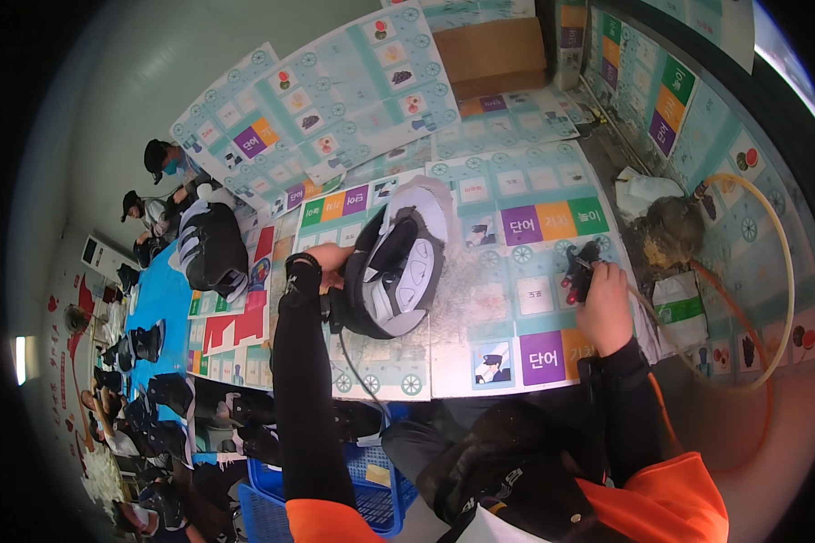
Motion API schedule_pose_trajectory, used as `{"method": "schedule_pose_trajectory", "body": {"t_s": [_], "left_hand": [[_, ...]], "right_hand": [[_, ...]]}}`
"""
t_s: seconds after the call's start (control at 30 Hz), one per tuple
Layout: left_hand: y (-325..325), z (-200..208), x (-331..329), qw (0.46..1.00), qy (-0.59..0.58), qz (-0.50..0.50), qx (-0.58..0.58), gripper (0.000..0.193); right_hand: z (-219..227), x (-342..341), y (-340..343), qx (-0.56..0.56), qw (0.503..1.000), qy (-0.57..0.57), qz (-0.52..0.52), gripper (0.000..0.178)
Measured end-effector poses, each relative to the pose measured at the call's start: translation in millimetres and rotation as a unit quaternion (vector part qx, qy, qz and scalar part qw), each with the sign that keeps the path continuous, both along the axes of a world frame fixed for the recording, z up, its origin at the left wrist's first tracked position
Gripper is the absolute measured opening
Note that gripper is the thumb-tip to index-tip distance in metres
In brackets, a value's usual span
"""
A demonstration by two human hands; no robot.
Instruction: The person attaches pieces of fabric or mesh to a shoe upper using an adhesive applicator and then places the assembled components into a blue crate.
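Note:
A black, white and grey shoe point(397, 262) rests on the patterned board in the middle, its pale toe end pointing away from me. My left hand point(333, 260) is closed on the black heel end of this shoe, its fingertips partly hidden behind it. Off to the right, my right hand point(607, 306) grips a small black tool with red parts point(581, 269), held just above the board and apart from the shoe. The tool's exact kind is not plain.
Another black and grey shoe point(211, 249) stands at the left. A cream hose point(792, 271) loops at the right, near an orange hose point(732, 303). Upright patterned panels point(335, 90) back the table. Blue baskets point(371, 493) sit below; other people work along a blue line point(158, 294).

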State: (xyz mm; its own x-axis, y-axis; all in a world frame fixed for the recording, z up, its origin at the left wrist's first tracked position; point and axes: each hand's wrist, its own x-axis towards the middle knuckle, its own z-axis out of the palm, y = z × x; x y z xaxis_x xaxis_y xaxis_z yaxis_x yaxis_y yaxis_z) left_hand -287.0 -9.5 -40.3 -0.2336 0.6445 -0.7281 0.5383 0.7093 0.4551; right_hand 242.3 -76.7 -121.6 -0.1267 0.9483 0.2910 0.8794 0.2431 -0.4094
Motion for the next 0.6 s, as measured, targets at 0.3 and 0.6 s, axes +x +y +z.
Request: {"method": "schedule_pose_trajectory", "body": {"t_s": [0.3, 0.6], "left_hand": [[-26.0, -11.6, 12.6, 0.96, -0.112, 0.142, 0.216, 0.02], [-16.4, -20.8, 22.1, 0.952, -0.062, 0.17, 0.247, 0.022]], "right_hand": [[89.2, -38.5, -18.3, -0.332, 0.825, 0.413, 0.199, 0.035], [78.3, -121.1, -13.4, -0.161, 0.927, 0.274, 0.201, 0.022]]}}
